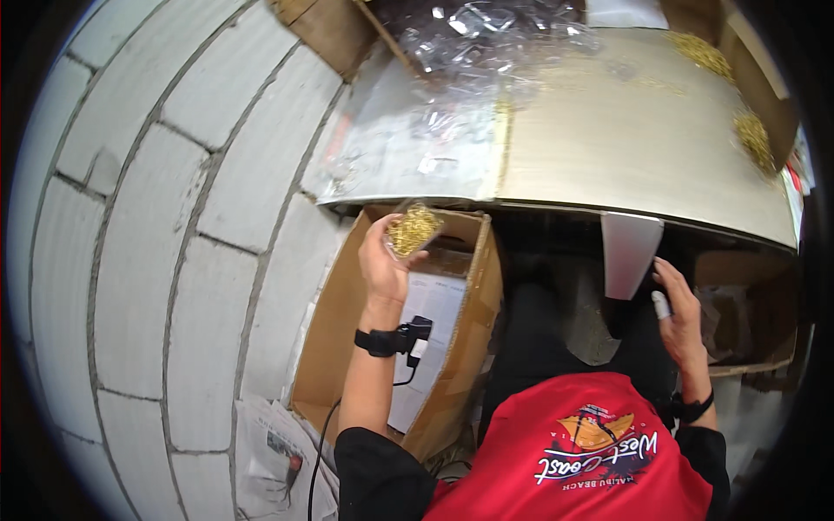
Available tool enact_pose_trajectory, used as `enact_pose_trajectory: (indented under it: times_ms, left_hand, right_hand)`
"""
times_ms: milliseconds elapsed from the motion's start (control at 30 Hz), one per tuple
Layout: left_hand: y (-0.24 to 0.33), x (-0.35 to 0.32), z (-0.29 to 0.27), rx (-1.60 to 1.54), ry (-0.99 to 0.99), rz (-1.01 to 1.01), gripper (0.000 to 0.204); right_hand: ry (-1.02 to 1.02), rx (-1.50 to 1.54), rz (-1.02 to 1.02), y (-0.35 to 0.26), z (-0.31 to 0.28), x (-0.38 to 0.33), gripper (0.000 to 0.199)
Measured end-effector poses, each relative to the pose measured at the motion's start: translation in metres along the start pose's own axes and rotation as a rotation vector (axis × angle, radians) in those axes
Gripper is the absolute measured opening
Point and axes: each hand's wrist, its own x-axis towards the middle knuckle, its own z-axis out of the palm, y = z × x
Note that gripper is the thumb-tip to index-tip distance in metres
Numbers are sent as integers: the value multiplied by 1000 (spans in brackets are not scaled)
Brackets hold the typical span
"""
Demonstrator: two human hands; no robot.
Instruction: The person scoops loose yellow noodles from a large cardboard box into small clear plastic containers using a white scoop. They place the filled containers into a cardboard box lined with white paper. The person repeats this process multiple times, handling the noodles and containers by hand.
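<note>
My left hand (384, 265) is raised over an open cardboard box (343, 347) and holds a small clear bag of gold-coloured small parts (413, 229). A black wristband with a small device and a cable sits on that wrist. My right hand (678, 308) hangs below the table edge, next to a white sheet (630, 252) that droops from the table; a finger wears a white wrap. It seems to hold nothing. The table top (625, 139) carries loose piles of gold parts (754, 139) and a heap of clear plastic bags (486, 39).
A wall of pale blocks (148, 243) fills the left side. Newspaper (278, 460) lies on the floor beside the box. Another cardboard box (747, 339) stands under the table on the right. Brown cartons (326, 30) sit at the table's far edge.
</note>
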Motion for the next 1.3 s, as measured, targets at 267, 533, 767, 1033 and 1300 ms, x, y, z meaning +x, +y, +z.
enact_pose_trajectory:
  times_ms: [267, 533, 767, 1033, 1300]
  left_hand:
    - [-75, 49, -165, 48, 387, -151, 28]
    - [-204, 56, -220, 17, 418, -388, 23]
    - [-246, 9, -182, 14, 147, -650, 16]
    - [-279, 5, -155, 276, -111, -590, 12]
    - [-241, 25, -170, 498, -69, -605, 23]
  right_hand:
    - [-59, -51, 98, 5, 2, 23, 52]
    - [-148, -222, 143, -4, 21, 60, 55]
    - [-235, -223, 140, 4, 31, 70, 51]
    - [-309, -462, -4, 6, 16, 116, 46]
    - [8, -456, 248, 129, -56, 234, 30]
